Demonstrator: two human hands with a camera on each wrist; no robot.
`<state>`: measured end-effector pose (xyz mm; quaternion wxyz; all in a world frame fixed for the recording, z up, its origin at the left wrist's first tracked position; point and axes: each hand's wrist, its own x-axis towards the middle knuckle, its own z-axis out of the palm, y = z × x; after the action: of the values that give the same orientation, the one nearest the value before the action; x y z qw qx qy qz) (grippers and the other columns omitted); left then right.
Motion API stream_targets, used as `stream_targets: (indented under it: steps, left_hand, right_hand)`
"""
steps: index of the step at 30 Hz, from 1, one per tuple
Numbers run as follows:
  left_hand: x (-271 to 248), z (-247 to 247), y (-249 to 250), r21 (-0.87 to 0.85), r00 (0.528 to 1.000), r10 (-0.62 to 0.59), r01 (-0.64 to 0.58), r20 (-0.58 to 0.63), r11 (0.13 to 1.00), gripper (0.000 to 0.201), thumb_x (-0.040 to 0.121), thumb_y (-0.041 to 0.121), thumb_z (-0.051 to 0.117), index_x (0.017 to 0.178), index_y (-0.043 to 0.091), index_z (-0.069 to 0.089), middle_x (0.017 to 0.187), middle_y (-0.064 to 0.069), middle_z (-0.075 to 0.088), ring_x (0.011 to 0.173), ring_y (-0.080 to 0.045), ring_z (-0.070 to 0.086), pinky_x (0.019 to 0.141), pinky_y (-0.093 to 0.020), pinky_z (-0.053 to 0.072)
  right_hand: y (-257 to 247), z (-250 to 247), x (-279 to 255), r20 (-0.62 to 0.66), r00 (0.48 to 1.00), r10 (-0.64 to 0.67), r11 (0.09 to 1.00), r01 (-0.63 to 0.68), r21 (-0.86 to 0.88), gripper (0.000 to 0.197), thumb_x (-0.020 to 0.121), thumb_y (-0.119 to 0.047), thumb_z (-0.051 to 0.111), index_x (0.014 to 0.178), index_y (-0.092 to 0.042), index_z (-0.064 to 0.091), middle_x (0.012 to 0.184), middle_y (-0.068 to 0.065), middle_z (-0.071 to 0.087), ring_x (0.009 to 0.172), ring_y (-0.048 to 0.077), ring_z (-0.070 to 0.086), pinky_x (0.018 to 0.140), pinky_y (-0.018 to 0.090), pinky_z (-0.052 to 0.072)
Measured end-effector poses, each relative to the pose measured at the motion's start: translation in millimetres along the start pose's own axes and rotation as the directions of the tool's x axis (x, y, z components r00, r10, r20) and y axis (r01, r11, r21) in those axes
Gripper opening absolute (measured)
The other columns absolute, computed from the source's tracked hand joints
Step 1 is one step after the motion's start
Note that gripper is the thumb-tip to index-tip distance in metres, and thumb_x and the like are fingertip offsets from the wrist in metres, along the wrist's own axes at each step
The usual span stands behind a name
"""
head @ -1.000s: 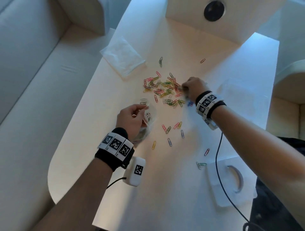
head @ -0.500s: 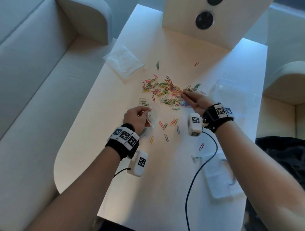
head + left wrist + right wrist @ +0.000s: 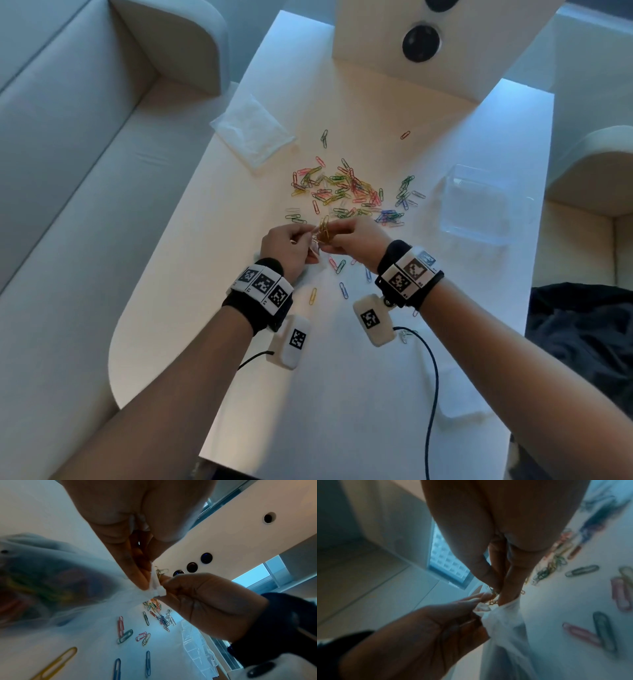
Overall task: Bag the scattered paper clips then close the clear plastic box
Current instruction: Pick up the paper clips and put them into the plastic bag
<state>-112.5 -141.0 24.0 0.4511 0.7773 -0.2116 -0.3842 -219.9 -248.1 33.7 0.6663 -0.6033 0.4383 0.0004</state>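
Both hands are meeting over the near-middle of the counter point(image 3: 394, 394). Left hand point(image 3: 289, 248) is pinching the rim of the clear bag point(image 3: 72, 601), which is hanging below it with coloured clips already inside. Right hand point(image 3: 356, 241) is gripping a small bunch of yellow clips point(image 3: 323, 229) in its fingertips, right at the bag mouth, touching the left hand's fingers. The main pile of paper clips point(image 3: 346, 192) is lying just beyond the hands; a few strays are sitting beneath and just nearer than them. The clear plastic box point(image 3: 483, 202) is sitting open, well to the right of the pile, apart from both hands. A folded white tissue point(image 3: 251, 130) is lying at the far left.
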Motion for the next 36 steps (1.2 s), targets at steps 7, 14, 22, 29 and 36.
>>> stream_targets:
  steps: [7,14,22,29,36]
  left_hand:
    - [13.7,-10.1,-2.7,0.014,0.998,0.019,-0.02,0.061,1.0,0.021,0.094,0.012,0.057,0.098,0.021,0.075,0.091,-0.001,0.074,0.077,-0.016,0.073,0.08,-0.036,0.061]
    - [14.9,-18.8,-12.1,-0.03,0.995,0.052,-0.05,0.089,0.998,0.021,0.095,0.017,0.057,0.105,0.025,0.074,0.105,0.007,0.072,0.093,-0.012,0.07,0.084,-0.038,0.06]
    - [18.1,-25.6,-16.7,-0.095,0.994,0.035,-0.025,0.105,0.995,0.022,0.095,0.017,0.058,0.107,0.027,0.073,0.105,0.008,0.071,0.094,-0.012,0.07,0.078,-0.035,0.062]
    - [17.5,-24.2,-15.9,-0.114,0.993,0.01,0.004,0.115,0.993,0.021,0.095,0.019,0.058,0.108,0.026,0.073,0.1,0.011,0.07,0.094,-0.011,0.069,0.077,-0.036,0.062]
    - [7.3,-24.6,-14.0,-0.133,0.994,-0.015,0.029,0.104,0.991,0.021,0.096,0.018,0.057,0.109,0.026,0.072,0.105,0.004,0.07,0.096,-0.015,0.068,0.075,-0.038,0.062]
  right_hand:
    - [-30.2,7.0,10.6,0.177,0.966,-0.191,0.444,0.245,-0.862,0.015,0.089,-0.02,0.064,0.094,-0.015,0.078,0.08,-0.006,0.072,0.064,0.005,0.059,0.084,0.022,0.052]
    - [-68.7,-57.0,59.2,0.253,0.964,-0.082,0.69,0.238,-0.684,0.012,0.086,-0.023,0.071,0.092,-0.014,0.075,0.078,0.0,0.074,0.066,0.011,0.071,0.065,0.023,0.059]
    - [-50.6,-161.5,175.1,-0.296,0.946,-0.128,0.339,-0.239,-0.91,0.048,0.099,-0.039,0.037,0.136,-0.009,0.041,0.142,0.016,0.038,0.129,0.039,0.04,0.105,0.052,0.037]
    - [-17.7,-123.7,159.9,-0.473,0.879,-0.051,0.413,-0.413,-0.812,0.045,0.1,-0.02,0.035,0.138,0.004,0.034,0.149,0.022,0.027,0.134,0.041,0.036,0.11,0.05,0.036]
    - [18.3,-80.5,91.3,-0.449,0.893,0.033,0.514,-0.401,-0.759,0.046,0.089,-0.013,0.055,0.133,-0.01,0.044,0.137,0.019,0.038,0.122,0.037,0.047,0.103,0.044,0.045]
